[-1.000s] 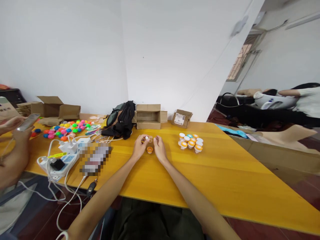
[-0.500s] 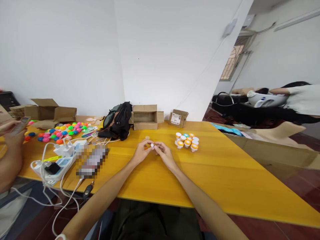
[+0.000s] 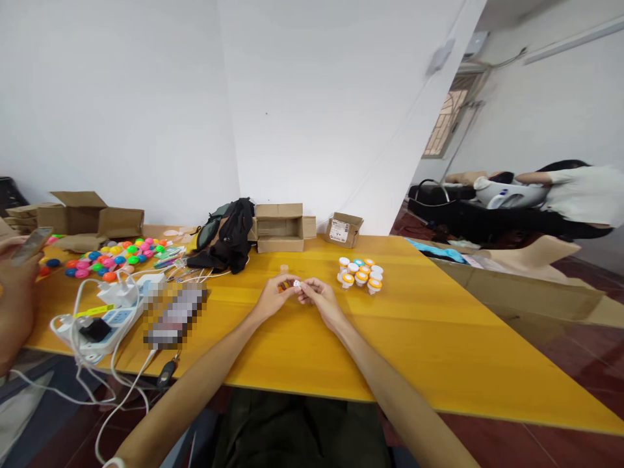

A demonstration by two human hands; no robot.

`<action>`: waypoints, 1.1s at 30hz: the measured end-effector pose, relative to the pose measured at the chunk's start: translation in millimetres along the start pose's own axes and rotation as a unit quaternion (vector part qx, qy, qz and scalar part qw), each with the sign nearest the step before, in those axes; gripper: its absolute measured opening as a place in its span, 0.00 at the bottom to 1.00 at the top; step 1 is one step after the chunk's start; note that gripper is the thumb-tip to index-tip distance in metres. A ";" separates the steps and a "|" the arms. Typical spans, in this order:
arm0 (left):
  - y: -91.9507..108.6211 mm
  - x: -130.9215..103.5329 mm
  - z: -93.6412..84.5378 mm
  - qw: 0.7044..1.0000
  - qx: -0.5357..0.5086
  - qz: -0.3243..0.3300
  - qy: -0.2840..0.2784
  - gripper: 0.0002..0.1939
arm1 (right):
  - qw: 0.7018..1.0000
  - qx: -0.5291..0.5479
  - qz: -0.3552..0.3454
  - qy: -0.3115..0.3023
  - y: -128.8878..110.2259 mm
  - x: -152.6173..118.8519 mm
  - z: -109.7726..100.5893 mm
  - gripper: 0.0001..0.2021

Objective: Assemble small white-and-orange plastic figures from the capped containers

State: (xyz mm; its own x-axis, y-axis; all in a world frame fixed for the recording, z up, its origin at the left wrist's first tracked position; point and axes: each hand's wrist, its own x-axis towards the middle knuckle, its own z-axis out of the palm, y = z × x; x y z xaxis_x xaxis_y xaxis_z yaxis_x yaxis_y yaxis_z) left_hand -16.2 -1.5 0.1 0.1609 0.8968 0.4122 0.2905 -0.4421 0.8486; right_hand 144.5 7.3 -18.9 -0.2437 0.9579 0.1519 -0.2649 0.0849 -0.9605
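Observation:
My left hand (image 3: pixel 273 296) and my right hand (image 3: pixel 320 300) meet over the middle of the yellow table (image 3: pixel 302 351). Between their fingertips is a small white piece (image 3: pixel 297 283) with dark marks, too small to name. Both hands are closed on it, thumbs and fingers pinching from either side. Just behind my left fingers stands a small see-through cup-like thing (image 3: pixel 284 268), partly hidden. To the right of my hands several small jars (image 3: pixel 361 279) with white, orange and teal lids stand in a tight group.
At the left lie a power strip (image 3: pixel 114 325) with white cables, a blurred-out phone (image 3: pixel 176 317) and coloured balls (image 3: pixel 117 260). A backpack (image 3: pixel 229 240) and cardboard boxes (image 3: pixel 280 244) line the wall. Another person's hand (image 3: pixel 19 266) holds a phone at far left.
The view has shifted slightly, so the things on the table sit a little further left. The white piece between my fingertips has turned a little and shows more of its face.

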 end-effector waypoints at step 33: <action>-22.5 4.4 -6.3 0.999 0.007 -0.036 -0.027 0.12 | 0.995 0.029 -0.029 0.087 7.3 6.1 0.8 0.22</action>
State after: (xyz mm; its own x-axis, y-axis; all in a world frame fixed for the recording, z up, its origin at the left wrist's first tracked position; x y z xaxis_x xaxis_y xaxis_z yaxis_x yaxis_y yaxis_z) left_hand -28.0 12.6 -15.0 0.1888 0.9243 0.3318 0.3169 -0.3772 0.8703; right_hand 140.4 13.6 -24.8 -0.0617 0.9853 0.1594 -0.3285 0.1307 -0.9354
